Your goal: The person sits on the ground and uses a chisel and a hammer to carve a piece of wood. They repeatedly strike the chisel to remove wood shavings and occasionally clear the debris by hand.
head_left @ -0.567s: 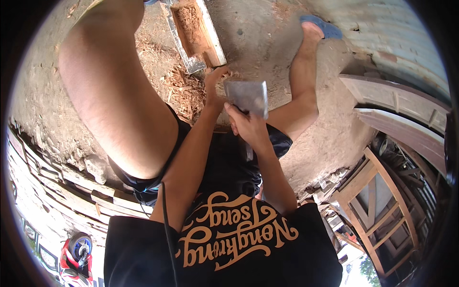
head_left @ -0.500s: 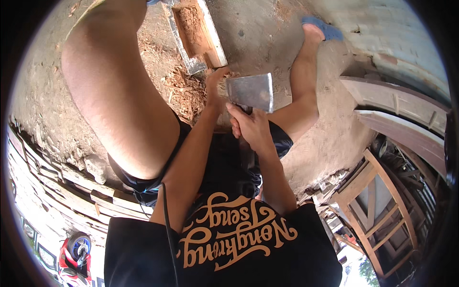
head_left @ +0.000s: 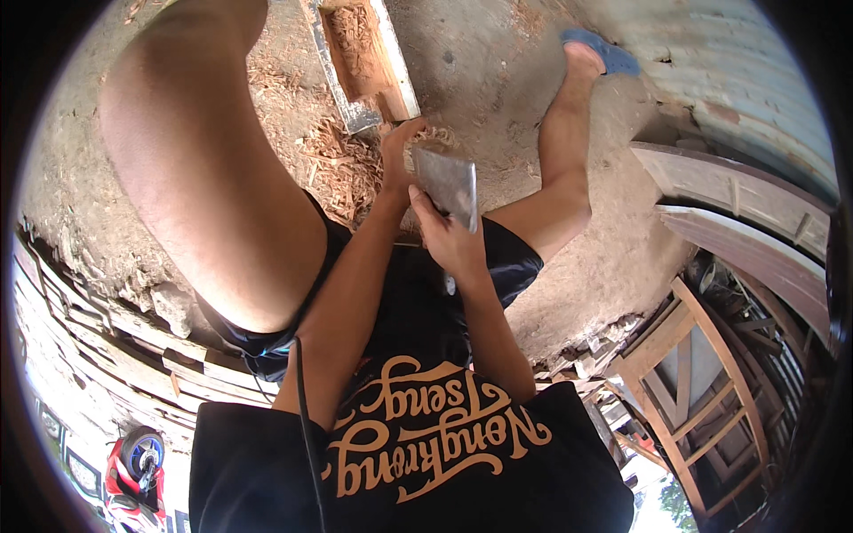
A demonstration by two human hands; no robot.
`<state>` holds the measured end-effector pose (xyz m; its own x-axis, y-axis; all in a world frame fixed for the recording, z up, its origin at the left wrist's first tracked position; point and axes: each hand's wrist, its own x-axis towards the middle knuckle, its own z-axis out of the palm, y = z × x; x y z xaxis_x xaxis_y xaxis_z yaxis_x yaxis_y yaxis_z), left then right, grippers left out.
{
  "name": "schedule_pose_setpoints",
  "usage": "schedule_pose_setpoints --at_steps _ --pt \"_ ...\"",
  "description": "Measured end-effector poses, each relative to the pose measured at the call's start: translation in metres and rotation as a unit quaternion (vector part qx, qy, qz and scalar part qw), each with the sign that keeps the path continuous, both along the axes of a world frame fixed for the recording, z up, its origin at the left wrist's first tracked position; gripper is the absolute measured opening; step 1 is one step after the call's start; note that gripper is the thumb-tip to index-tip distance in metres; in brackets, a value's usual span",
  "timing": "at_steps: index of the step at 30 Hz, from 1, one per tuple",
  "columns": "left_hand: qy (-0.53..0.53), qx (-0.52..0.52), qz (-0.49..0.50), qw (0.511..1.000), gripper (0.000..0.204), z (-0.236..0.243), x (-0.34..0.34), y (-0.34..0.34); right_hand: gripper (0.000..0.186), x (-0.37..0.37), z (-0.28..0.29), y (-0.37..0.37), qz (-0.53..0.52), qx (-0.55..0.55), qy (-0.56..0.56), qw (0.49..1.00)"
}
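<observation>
My right hand [head_left: 446,233] is closed on the handle of a broad-bladed metal axe [head_left: 444,182], whose blade is raised between my legs. My left hand [head_left: 398,158] reaches just past the blade, its fingers curved against the near end of a hollowed wooden trough [head_left: 400,93]; their grip is partly hidden. The trough has a pale, worn rim and wood shavings inside. A heap of shavings [head_left: 338,155] lies on the dirt ground left of my left hand.
My legs spread either side. Corrugated metal sheeting [head_left: 737,89] and curved boards [head_left: 729,178] line the right, with a wooden frame [head_left: 684,373] below them. Stacked planks [head_left: 107,346] lie at the lower left, near a red motorbike [head_left: 133,480].
My right hand and the axe have shifted slightly left, and the blade has tilted. My left hand stays at the trough's end, a little higher in view.
</observation>
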<state>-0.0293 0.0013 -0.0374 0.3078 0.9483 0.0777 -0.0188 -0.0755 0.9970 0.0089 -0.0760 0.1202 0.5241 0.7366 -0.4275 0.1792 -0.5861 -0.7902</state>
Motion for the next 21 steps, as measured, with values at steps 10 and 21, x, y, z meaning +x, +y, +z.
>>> schedule_pose_setpoints --at_steps 10,21 --pt "0.039 -0.012 -0.043 0.998 0.039 0.038 0.005 0.010 0.013 0.008 0.088 0.015 -0.042 0.056 0.013 0.997" --pt "0.035 -0.047 -0.066 0.996 0.034 0.036 0.001 0.002 0.023 0.018 0.047 0.031 -0.201 -0.117 0.189 0.954"
